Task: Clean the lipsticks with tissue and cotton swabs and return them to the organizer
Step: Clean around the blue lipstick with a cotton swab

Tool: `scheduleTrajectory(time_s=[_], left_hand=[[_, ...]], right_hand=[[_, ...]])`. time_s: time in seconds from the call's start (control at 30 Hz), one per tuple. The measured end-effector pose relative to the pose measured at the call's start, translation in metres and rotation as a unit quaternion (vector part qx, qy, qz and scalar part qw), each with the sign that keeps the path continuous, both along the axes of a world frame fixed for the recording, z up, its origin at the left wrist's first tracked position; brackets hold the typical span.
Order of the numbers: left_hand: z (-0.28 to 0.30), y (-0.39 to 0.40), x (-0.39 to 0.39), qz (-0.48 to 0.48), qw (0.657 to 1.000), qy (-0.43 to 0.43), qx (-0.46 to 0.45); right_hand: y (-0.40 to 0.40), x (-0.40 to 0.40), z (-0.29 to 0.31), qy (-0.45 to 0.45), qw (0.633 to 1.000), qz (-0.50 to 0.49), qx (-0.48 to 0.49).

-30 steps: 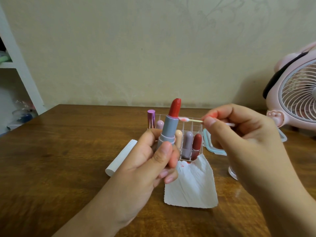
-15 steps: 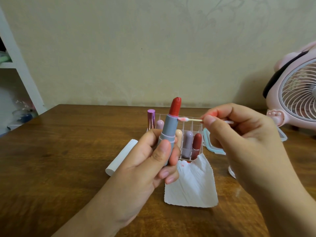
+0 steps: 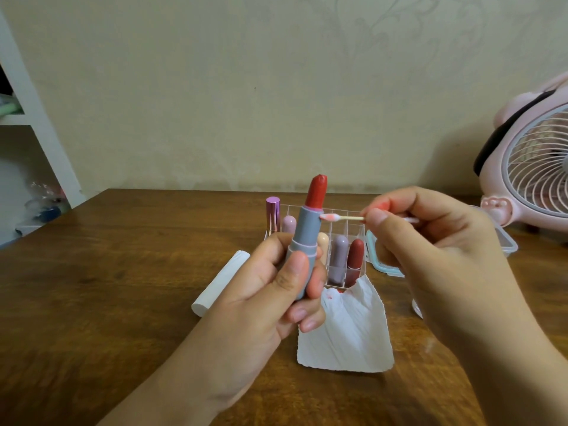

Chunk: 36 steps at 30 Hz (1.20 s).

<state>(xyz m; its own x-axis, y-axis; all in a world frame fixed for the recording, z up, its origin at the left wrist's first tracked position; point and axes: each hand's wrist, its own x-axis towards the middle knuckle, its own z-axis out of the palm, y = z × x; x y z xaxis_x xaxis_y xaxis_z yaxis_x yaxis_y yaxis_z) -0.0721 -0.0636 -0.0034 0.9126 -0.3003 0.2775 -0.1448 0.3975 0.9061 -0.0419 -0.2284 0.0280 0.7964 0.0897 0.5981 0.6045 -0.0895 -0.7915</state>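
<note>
Behind right hand (image 3: 442, 259) | cotton swab (image 3: 341, 217) shaft hidden | organizer (image 3: 353, 229) part-hidden

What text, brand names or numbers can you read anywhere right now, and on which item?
None can be read.
Open red lipstick in the left hand: grey tube, no print visible.
Cotton swab in the right hand: plain.
Lipsticks in the clear organizer: no labels visible.
Tissue, pink fan: no markings visible.
</note>
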Motion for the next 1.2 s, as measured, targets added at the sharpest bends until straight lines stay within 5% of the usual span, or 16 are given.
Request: scheduleTrajectory(time_s=[0.73, 1.2], left_hand=[[-0.007, 0.002, 0.004, 0.126, 0.982, -0.067, 0.123], [-0.005, 0.001, 0.004, 0.116, 0.987, -0.052, 0.095]], right_hand=[[0.007, -0.011, -0.002, -0.121, 0.988, -0.048, -0.085], [0.006, -0.008, -0.001, -0.083, 0.995, -0.033, -0.051]])
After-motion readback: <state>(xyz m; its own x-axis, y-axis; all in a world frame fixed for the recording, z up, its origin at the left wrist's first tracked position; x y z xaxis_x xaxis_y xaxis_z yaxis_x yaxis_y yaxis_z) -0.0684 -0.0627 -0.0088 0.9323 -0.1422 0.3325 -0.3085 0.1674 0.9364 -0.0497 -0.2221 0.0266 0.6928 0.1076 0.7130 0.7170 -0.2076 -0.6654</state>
